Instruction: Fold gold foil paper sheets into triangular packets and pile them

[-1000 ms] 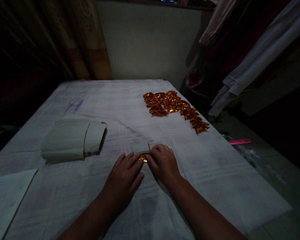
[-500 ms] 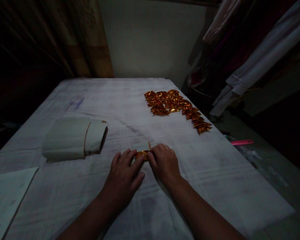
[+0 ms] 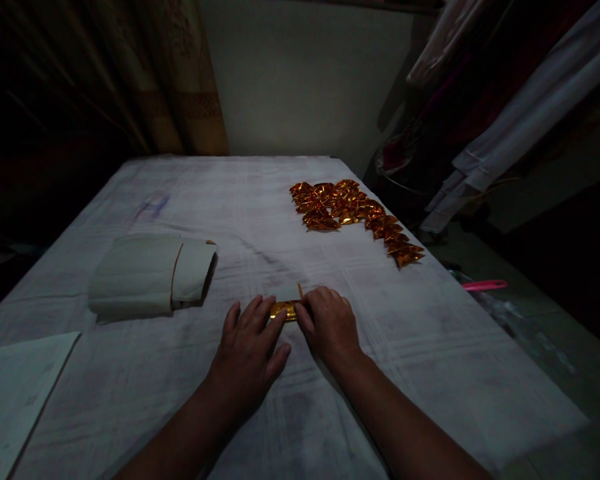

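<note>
My left hand (image 3: 247, 353) and my right hand (image 3: 330, 325) meet on the white cloth-covered table (image 3: 260, 200), fingertips pressing a small gold foil piece (image 3: 283, 310) with a pale strip at its far edge. Both hands pinch and flatten it against the cloth. Most of the piece is hidden under my fingers. A pile of several folded gold foil triangles (image 3: 353, 217) lies farther away on the right side of the table.
A rolled white sheet bundle (image 3: 153, 275) lies to the left of my hands. A flat pale sheet (image 3: 15, 393) sits at the near left corner. Hanging clothes (image 3: 500, 107) crowd the right; a pink object (image 3: 483, 285) lies beyond the table's right edge.
The pale strip above the foil has been folded down, so more gold shows between my fingertips. My hands have stayed in nearly the same spot.
</note>
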Demonstrator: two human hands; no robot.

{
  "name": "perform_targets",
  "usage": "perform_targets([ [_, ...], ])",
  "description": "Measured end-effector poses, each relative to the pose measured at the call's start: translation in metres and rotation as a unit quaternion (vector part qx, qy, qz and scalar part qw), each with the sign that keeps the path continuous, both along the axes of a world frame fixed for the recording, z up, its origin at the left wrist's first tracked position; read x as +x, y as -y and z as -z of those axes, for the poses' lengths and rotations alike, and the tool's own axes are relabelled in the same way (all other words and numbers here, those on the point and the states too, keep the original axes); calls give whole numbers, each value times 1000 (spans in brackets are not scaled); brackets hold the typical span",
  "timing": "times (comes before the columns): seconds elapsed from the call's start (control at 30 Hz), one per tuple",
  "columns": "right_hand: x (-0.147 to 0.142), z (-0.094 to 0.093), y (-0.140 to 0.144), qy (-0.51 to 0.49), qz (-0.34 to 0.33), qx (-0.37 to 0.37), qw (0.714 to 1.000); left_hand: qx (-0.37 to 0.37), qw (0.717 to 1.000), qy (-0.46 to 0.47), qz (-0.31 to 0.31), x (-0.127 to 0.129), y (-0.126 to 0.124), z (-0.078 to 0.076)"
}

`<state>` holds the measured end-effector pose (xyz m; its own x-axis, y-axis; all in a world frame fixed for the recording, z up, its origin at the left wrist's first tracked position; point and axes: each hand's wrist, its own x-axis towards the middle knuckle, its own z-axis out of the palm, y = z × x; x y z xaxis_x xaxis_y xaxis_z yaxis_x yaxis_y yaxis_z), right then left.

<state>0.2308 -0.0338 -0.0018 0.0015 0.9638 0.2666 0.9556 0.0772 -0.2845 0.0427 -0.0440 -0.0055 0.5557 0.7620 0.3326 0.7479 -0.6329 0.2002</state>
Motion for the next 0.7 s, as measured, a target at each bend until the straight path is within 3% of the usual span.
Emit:
perform_targets([
  [0.3,-1,1,0,-3,6,-2,1000,10,999,-21,24,-1,-3,-5],
  [0.5,0,7,0,-59,8,29,998,11,999,-35,23,0,-3,-8],
  [0.7,0,2,7,-63,-32,12,997,17,999,-47,20,1,-2,-6],
])
